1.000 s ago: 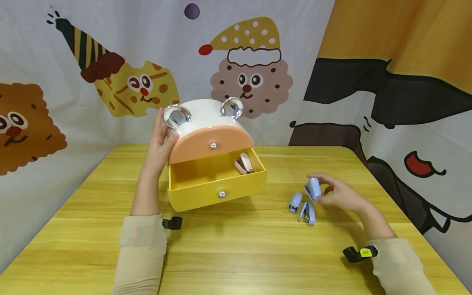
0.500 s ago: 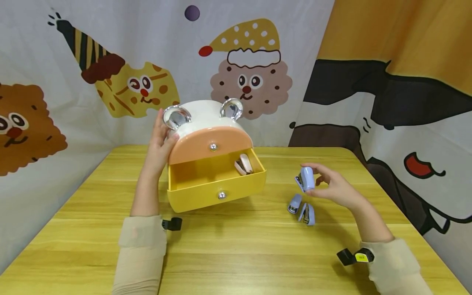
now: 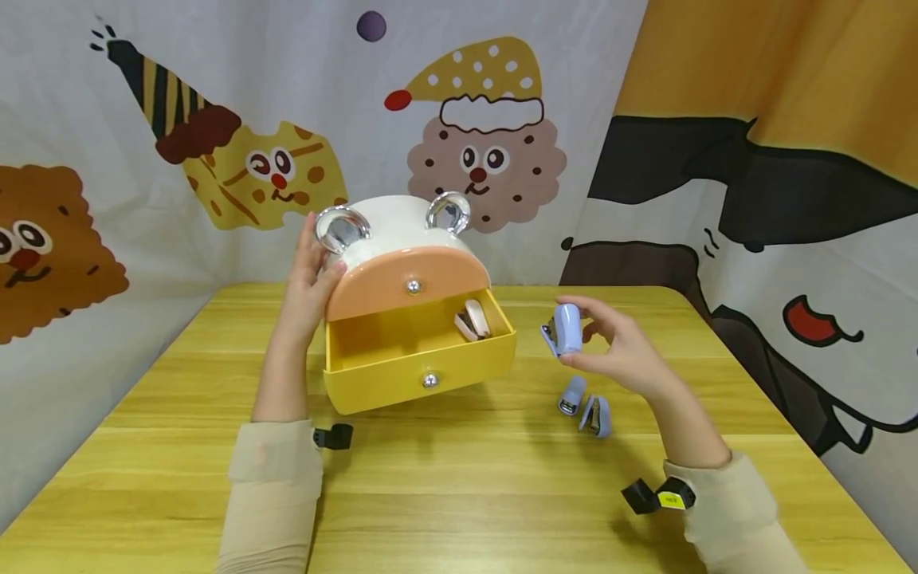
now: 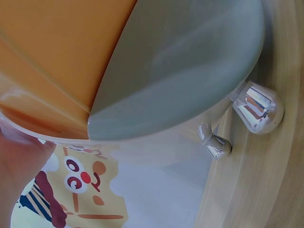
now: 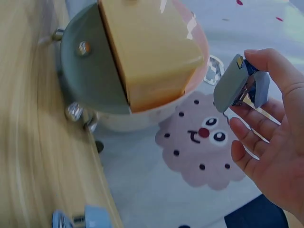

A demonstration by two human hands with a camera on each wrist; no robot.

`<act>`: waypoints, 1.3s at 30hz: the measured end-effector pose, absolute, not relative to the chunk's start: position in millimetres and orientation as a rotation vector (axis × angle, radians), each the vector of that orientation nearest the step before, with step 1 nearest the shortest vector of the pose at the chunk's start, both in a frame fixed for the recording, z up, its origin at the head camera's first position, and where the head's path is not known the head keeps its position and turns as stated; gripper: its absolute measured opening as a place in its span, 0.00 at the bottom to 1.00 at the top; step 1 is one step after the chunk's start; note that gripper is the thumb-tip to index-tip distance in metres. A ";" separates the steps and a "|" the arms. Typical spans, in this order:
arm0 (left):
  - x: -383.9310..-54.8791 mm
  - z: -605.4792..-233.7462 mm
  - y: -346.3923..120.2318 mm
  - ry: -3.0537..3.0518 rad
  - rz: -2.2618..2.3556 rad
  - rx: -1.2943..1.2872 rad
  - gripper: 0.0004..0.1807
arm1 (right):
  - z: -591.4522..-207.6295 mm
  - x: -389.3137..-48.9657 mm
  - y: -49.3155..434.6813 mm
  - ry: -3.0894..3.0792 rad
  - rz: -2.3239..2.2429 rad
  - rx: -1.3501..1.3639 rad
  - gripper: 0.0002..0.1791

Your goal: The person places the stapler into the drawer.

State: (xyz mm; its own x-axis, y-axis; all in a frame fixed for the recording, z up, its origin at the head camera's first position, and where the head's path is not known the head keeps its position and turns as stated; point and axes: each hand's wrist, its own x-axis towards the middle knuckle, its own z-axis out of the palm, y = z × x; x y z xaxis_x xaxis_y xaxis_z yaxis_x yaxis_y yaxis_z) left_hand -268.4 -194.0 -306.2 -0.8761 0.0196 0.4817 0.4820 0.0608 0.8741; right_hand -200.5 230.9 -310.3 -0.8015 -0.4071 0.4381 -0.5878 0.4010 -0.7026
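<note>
My left hand (image 3: pixel 308 283) rests against the left side of a white rounded desktop drawer box (image 3: pixel 398 223), thumb at its front edge and fingers up beside a silver ear. Its yellow middle drawer (image 3: pixel 419 383) is pulled out, with a pale pink mini stapler (image 3: pixel 473 320) in the right end. Between thumb and fingertips, my right hand (image 3: pixel 620 347) holds a lavender mini stapler (image 3: pixel 568 328) above the table, right of the drawer. Two more lavender staplers, a left one (image 3: pixel 572 396) and a right one (image 3: pixel 596 416), lie on the table below that hand.
The peach top drawer (image 3: pixel 412 281) is closed. Under the yellow drawer, the grey-green bottom drawer (image 5: pixel 85 71) is closed too, above silver feet (image 4: pixel 259 107). Everything stands on a wood-grain table (image 3: pixel 445 502). Behind it hangs a cartoon-printed cloth (image 3: pixel 237 88).
My right hand has lifted the lavender stapler away from the other two and carried it left and up, closer to the open drawer. The left hand and drawer box stay where they were.
</note>
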 end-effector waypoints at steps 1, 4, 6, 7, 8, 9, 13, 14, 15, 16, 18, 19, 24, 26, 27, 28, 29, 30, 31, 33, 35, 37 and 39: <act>-268.2 -306.3 -193.8 -2.003 -1.878 -0.503 0.41 | -309.3 -200.8 227.8 -2.445 1.365 0.891 0.39; -267.3 -306.2 -193.3 -1.998 -1.880 -0.506 0.42 | -306.3 -201.6 218.3 -2.389 1.399 0.922 0.39; -267.3 -306.1 -193.3 -1.999 -1.880 -0.507 0.42 | -304.5 -202.6 212.0 -2.344 1.427 0.944 0.39; -267.0 -305.9 -193.2 -1.997 -1.884 -0.507 0.42 | -303.7 -203.2 208.7 -2.320 1.443 0.957 0.39; -266.8 -305.7 -193.3 -1.994 -1.887 -0.509 0.42 | -302.9 -203.7 205.5 -2.301 1.456 0.965 0.39; -266.8 -305.7 -193.5 -1.991 -1.892 -0.510 0.43 | -302.0 -204.1 202.2 -2.287 1.467 0.970 0.39; -266.8 -305.5 -193.6 -1.989 -1.898 -0.506 0.43 | -298.5 -205.5 188.6 -2.246 1.505 0.974 0.38; -266.8 -305.6 -193.6 -1.988 -1.899 -0.505 0.43 | -297.8 -205.3 185.2 -2.242 1.512 0.970 0.38; -267.0 -305.6 -193.5 -1.988 -1.901 -0.505 0.43 | -297.2 -205.1 181.9 -2.241 1.519 0.964 0.38; -267.2 -305.7 -193.5 -1.989 -1.899 -0.504 0.43 | -296.6 -204.9 178.6 -2.241 1.526 0.956 0.38; -267.2 -305.8 -193.5 -1.988 -1.902 -0.506 0.43 | -295.3 -204.3 172.1 -2.248 1.535 0.934 0.38; -267.1 -305.7 -193.5 -1.988 -1.902 -0.506 0.43 | -294.8 -204.0 169.1 -2.253 1.536 0.920 0.38; -266.4 -305.5 -193.7 -2.003 -1.892 -0.496 0.43 | -292.1 -204.2 154.7 -2.275 1.531 0.850 0.38; -266.4 -305.5 -193.8 -2.008 -1.889 -0.492 0.43 | -292.0 -205.3 149.3 -2.276 1.536 0.826 0.37; -266.6 -305.6 -193.8 -2.008 -1.890 -0.492 0.43 | -292.0 -206.0 146.5 -2.276 1.540 0.816 0.37; -266.6 -305.8 -193.6 -2.010 -1.887 -0.491 0.42 | -292.1 -206.6 143.7 -2.280 1.541 0.802 0.37; -267.1 -306.0 -193.6 -2.010 -1.886 -0.492 0.42 | -292.4 -207.3 141.0 -2.278 1.544 0.796 0.37; -267.4 -306.2 -193.5 -2.009 -1.885 -0.492 0.42 | -292.9 -208.0 138.2 -2.280 1.539 0.786 0.37; -267.6 -306.3 -193.5 -2.009 -1.883 -0.493 0.42 | -293.5 -208.8 135.7 -2.281 1.527 0.781 0.37; -267.8 -306.8 -193.6 -2.008 -1.882 -0.496 0.42 | -294.6 -210.1 130.5 -2.289 1.492 0.771 0.37; -268.0 -306.7 -193.8 -2.008 -1.881 -0.496 0.42 | -296.2 -212.3 125.7 -2.292 1.450 0.775 0.37; -267.4 -306.3 -194.0 -2.006 -1.884 -0.496 0.42 | -298.0 -214.5 121.1 -2.301 1.394 0.779 0.37; -267.0 -305.9 -193.9 -2.003 -1.896 -0.495 0.43 | -300.5 -216.2 117.3 -2.316 1.344 0.780 0.37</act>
